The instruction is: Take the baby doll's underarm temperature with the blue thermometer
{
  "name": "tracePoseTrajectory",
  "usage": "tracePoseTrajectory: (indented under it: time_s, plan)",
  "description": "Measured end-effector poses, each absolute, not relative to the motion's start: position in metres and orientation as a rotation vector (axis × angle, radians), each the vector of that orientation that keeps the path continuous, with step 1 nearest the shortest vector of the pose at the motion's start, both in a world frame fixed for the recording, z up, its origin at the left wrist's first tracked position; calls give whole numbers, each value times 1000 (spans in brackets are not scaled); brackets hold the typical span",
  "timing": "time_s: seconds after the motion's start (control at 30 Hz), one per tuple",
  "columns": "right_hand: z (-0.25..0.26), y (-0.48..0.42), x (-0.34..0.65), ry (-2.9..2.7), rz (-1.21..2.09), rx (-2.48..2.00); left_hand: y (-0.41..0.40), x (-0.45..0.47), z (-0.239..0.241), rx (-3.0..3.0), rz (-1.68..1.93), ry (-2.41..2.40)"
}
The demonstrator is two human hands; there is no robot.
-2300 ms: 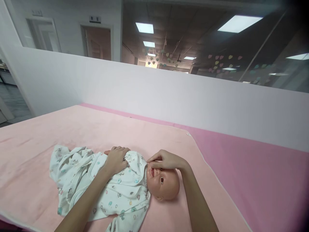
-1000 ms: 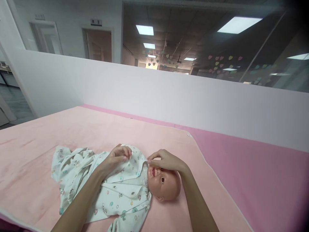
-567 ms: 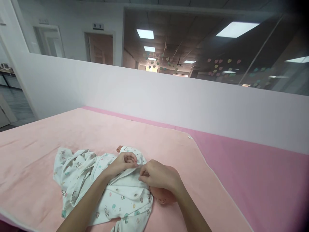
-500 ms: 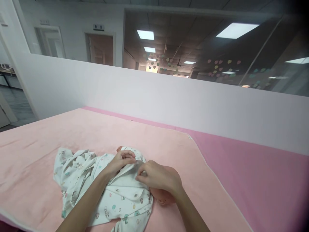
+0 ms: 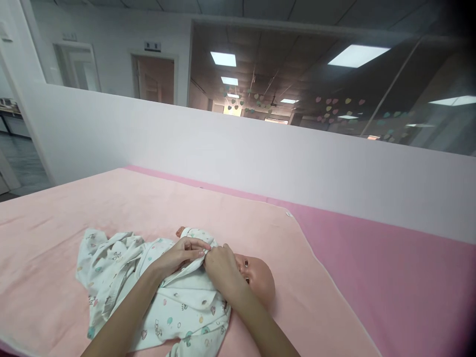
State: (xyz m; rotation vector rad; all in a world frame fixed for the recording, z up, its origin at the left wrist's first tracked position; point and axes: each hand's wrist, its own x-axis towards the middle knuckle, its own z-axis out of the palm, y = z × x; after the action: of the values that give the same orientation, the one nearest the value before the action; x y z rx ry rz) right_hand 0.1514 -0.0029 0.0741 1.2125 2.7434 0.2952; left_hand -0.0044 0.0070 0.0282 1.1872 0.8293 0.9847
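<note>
A baby doll [image 5: 258, 277] lies on its back on a pale pink blanket [image 5: 111, 203], its head to the right. It wears a white romper [image 5: 178, 307] printed with small coloured shapes. My left hand [image 5: 180, 254] pinches the romper's front edge at the chest, near the collar. My right hand [image 5: 220, 267] meets it there, fingers closed on the same fabric edge, and covers the doll's chin and mouth. One small doll hand [image 5: 180, 231] sticks out of a sleeve just behind my hands.
The blanket covers the left part of a deeper pink mat [image 5: 390, 277]. A low white partition [image 5: 260, 158] runs along the far side, with glass panels and a doorway [image 5: 153, 79] beyond it.
My right hand left the doll's face and moved to the collar, where both hands now pinch the romper edge together. The doll's face, briefly hidden under my right hand, shows again.
</note>
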Motion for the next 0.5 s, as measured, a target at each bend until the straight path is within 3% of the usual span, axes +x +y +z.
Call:
tracePoseTrajectory:
  time_s: [0.27,0.37,0.5]
  plan:
    - [115,-15,179,2853,220,1447,6,-7,30,1256,983,895]
    - [142,-30,206,2992,-35,1703,5,-5,32,1315,941,892]
    - [161,-54,234,3160,-629,1852,-5,-2,33,1606,720,780]
